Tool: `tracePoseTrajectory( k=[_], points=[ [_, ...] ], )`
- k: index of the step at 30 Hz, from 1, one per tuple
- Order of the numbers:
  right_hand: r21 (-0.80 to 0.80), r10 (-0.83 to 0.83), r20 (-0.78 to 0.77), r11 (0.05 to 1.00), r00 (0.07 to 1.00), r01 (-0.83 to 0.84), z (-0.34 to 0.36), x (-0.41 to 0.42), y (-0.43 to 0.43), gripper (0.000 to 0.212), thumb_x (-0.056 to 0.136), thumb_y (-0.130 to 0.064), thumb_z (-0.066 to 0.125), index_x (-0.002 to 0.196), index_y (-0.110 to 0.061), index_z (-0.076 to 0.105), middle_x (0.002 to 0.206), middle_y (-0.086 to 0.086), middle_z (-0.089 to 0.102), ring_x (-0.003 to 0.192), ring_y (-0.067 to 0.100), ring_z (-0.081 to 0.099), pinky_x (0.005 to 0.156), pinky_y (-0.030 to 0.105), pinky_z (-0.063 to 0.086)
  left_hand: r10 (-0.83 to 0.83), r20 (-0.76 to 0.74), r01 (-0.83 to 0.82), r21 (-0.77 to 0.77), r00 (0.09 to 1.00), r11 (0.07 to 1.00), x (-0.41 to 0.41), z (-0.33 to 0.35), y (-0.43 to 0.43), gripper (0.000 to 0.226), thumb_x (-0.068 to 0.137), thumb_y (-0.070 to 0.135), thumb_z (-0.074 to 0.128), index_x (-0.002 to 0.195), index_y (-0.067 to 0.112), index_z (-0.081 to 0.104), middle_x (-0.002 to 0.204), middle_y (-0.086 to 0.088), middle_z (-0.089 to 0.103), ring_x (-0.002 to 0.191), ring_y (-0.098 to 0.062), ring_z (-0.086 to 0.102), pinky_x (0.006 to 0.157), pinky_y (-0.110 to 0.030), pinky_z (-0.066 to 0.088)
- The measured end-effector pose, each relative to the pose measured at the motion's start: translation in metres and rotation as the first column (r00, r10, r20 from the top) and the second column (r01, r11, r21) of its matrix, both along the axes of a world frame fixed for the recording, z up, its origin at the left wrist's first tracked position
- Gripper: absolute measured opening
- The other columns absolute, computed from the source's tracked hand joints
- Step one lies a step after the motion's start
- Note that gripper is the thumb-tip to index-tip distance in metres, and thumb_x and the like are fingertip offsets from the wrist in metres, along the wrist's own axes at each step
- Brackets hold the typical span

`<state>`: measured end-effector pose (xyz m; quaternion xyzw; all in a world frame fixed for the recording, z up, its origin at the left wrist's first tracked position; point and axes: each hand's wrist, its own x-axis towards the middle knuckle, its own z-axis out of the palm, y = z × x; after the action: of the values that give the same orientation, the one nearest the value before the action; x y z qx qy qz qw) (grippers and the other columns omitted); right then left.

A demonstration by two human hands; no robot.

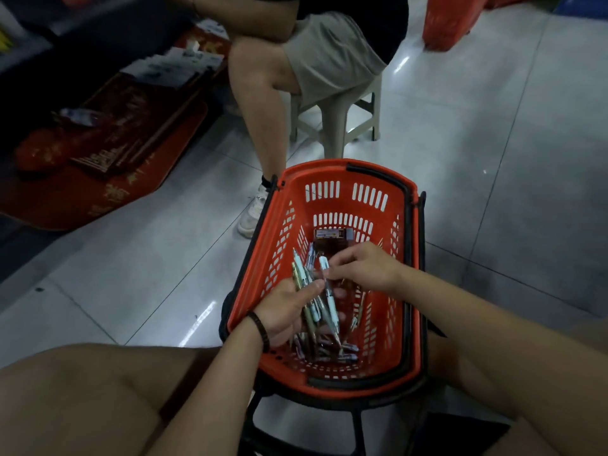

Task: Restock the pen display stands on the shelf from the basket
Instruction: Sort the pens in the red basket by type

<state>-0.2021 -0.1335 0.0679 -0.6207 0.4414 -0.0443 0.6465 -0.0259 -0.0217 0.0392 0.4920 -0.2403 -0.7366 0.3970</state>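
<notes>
A red plastic basket [332, 179] with black handles sits on the floor between my knees. Both my hands are inside it. My left hand [286, 312] holds a small bunch of pens [304, 284], with their tips pointing down. My right hand [365, 268] pinches one pale blue pen [327, 284] near its top, beside the bunch. More loose pens [332, 350] lie on the basket floor at the near end. A dark box [332, 236] rests at the far end. No display stand or shelf is in view.
Another person sits on a pale plastic stool [339, 116] just beyond the basket, one shoe [251, 213] near its left rim. Red mats and packaged goods [98, 153] lie on the floor at left. A red sack [444, 21] stands at the back right. The floor is grey tile.
</notes>
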Motion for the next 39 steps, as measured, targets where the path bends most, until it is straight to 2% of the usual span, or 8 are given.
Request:
tracePoseTrajectory(
  k=[5, 13, 17, 20, 25, 30, 33, 39],
  points=[
    [0.014, -0.129, 0.007, 0.992, 0.992, 0.129, 0.004, 0.012, 0.013, 0.018, 0.097, -0.014, 0.073, 0.099, 0.003, 0.079, 0.084, 0.004, 0.078, 0.067, 0.009, 0.072, 0.059, 0.02, 0.053, -0.115, -0.11, 0.118, 0.022, 0.987, 0.993, 0.004, 0.008, 0.01, 0.038, 0.106, 0.024, 0.055, 0.141, 0.012, 0.05, 0.137, -0.021, 0.064, 0.118, -0.047, 0.065, 0.078, -0.048, 0.062],
    [-0.144, -0.14, 0.012, 0.98, 0.99, 0.14, 0.01, 0.014, 0.008, 0.021, 0.098, -0.02, 0.073, 0.09, -0.002, 0.079, 0.084, 0.004, 0.079, 0.075, 0.013, 0.074, 0.076, 0.029, 0.056, -0.046, -0.172, 0.057, 0.064, 0.984, 0.996, 0.002, 0.011, 0.008, 0.037, 0.108, 0.019, 0.051, 0.142, 0.005, 0.05, 0.136, -0.025, 0.063, 0.125, -0.046, 0.061, 0.098, -0.064, 0.052],
    [-0.112, -0.06, -0.013, 0.992, 0.998, 0.058, 0.011, 0.015, 0.006, 0.019, 0.1, -0.013, 0.069, 0.097, 0.004, 0.074, 0.063, 0.002, 0.065, 0.052, 0.012, 0.058, 0.048, 0.023, 0.046, -0.156, -0.153, 0.159, 0.007, 0.976, 0.987, -0.006, 0.008, 0.007, 0.038, 0.108, 0.019, 0.051, 0.143, 0.004, 0.049, 0.139, -0.025, 0.061, 0.128, -0.05, 0.057, 0.086, -0.059, 0.059],
    [0.056, 0.01, 0.0, 0.998, 1.0, -0.01, 0.014, 0.015, 0.006, 0.017, 0.102, -0.005, 0.061, 0.09, 0.004, 0.069, 0.059, 0.003, 0.061, 0.046, 0.009, 0.054, 0.044, 0.021, 0.041, -0.228, -0.132, 0.228, -0.016, 0.965, 0.974, -0.01, 0.005, 0.006, 0.041, 0.108, 0.019, 0.051, 0.146, 0.003, 0.046, 0.137, -0.027, 0.061, 0.128, -0.054, 0.055, 0.098, -0.069, 0.046],
    [0.228, 0.05, 0.096, 0.971, 0.994, -0.071, 0.01, 0.009, -0.002, 0.013, 0.101, -0.011, 0.066, 0.101, 0.0, 0.071, 0.067, 0.005, 0.059, 0.055, 0.011, 0.049, 0.047, 0.02, 0.036, -0.228, -0.226, 0.239, 0.023, 0.947, 0.971, -0.005, 0.008, 0.007, 0.044, 0.107, 0.023, 0.054, 0.145, 0.005, 0.045, 0.119, -0.024, 0.067, 0.11, -0.047, 0.065, 0.092, -0.062, 0.052],
    [0.151, 0.072, 0.083, 0.985, 0.994, -0.084, 0.007, 0.01, -0.003, 0.026, 0.1, -0.019, 0.072, 0.075, -0.018, 0.076, 0.062, -0.002, 0.055, 0.054, 0.009, 0.045, 0.05, 0.021, 0.035, -0.21, -0.161, 0.217, 0.033, 0.964, 0.976, -0.005, 0.01, 0.004, 0.04, 0.106, 0.025, 0.054, 0.141, 0.006, 0.048, 0.107, -0.016, 0.067, 0.1, -0.039, 0.069, 0.079, -0.051, 0.055],
    [0.179, 0.092, 0.076, 0.978, 0.993, -0.104, 0.002, 0.007, -0.003, 0.016, 0.099, -0.023, 0.074, 0.09, -0.01, 0.077, 0.068, 0.002, 0.06, 0.058, 0.009, 0.05, 0.052, 0.021, 0.039, -0.218, -0.17, 0.228, 0.043, 0.961, 0.973, -0.004, 0.008, 0.008, 0.04, 0.107, 0.024, 0.053, 0.143, 0.007, 0.05, 0.106, -0.015, 0.066, 0.098, -0.036, 0.069, 0.076, -0.047, 0.06],
    [0.04, -0.23, 0.171, 0.973, 0.958, 0.226, 0.004, 0.004, -0.017, 0.025, 0.1, -0.023, 0.071, 0.11, 0.0, 0.072, 0.088, 0.007, 0.075, 0.072, 0.016, 0.068, 0.068, 0.029, 0.055, -0.148, -0.067, 0.155, 0.108, 0.987, 0.982, 0.002, -0.008, 0.006, 0.047, 0.1, 0.017, 0.065, 0.141, -0.001, 0.05, 0.096, -0.009, 0.067, 0.088, -0.031, 0.068, 0.08, -0.047, 0.061]
  ],
)
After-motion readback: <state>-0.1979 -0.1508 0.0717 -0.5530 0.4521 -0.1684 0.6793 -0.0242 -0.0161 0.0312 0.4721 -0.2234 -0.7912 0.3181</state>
